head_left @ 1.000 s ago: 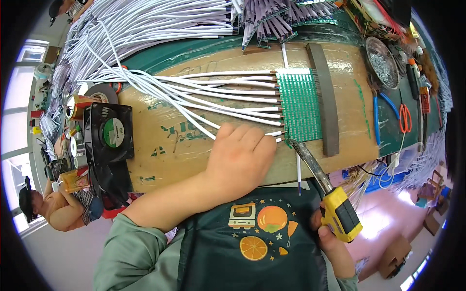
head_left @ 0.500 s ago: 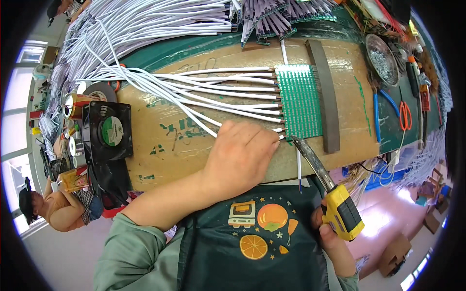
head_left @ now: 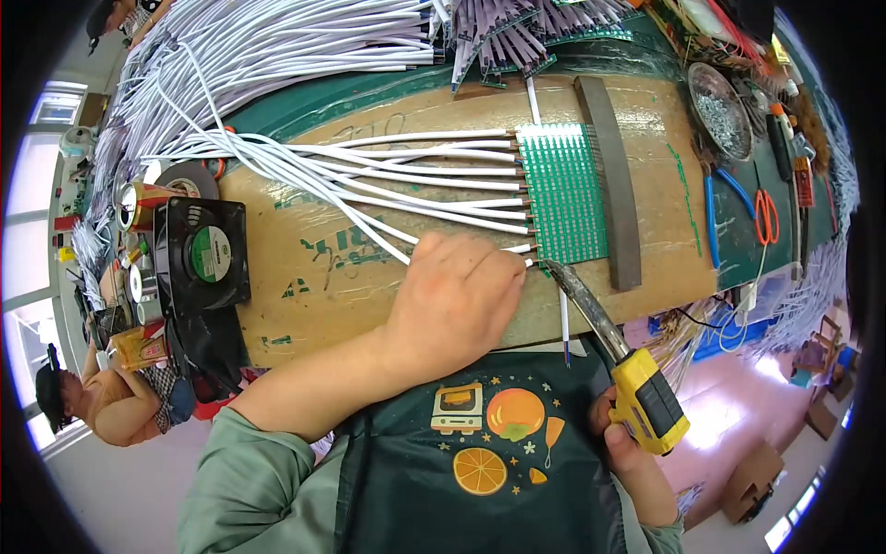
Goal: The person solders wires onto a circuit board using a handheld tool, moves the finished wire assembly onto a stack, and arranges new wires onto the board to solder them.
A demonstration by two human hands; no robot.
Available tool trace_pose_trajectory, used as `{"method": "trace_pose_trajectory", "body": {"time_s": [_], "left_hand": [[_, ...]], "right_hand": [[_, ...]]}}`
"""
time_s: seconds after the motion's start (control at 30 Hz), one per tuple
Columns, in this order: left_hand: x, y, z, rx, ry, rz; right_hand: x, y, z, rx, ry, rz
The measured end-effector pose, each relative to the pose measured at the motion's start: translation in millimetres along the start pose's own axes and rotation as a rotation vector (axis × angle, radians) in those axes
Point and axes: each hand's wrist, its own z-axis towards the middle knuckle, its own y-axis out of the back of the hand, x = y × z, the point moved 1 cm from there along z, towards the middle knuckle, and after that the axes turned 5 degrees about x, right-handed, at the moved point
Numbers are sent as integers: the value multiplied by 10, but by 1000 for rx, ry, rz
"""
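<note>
Holding as before, left hand (head_left: 457,295) pins a white wire (head_left: 517,249), right hand (head_left: 637,452) grasping the soldering iron (head_left: 618,355).

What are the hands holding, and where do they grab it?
The right hand grips a soldering iron by its yellow handle. The left hand pinches a white wire near its end, beside the green circuit board.

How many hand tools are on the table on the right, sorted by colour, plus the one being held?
Blue-handled pliers: 1
Orange-handled scissors: 1
Yellow-handled soldering iron, held in the right hand: 1
Total: 3
</note>
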Motion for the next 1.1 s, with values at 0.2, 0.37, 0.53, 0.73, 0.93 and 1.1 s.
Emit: {"method": "trace_pose_trajectory", "body": {"time_s": [0.2, 0.37, 0.53, 0.73, 0.93, 1.1], "left_hand": [[5, -15, -12, -11, -4, 5], [9, -12, -10, -8, -12, 7], [15, -11, -10, -3, -7, -2], [14, -12, -11, 7, 0, -1], [4, -11, -5, -2, -4, -1], [7, -12, -7, -5, -10, -6]], "right_hand": [[228, -102, 120, 75, -107, 159], [-46, 89, -69, 121, -106, 45], [-23, 13, -62, 43, -127, -46], [50, -2, 29, 103, -106, 182], [79, -3, 34, 62, -127, 25], [58, -52, 57, -25, -34, -41]]}}
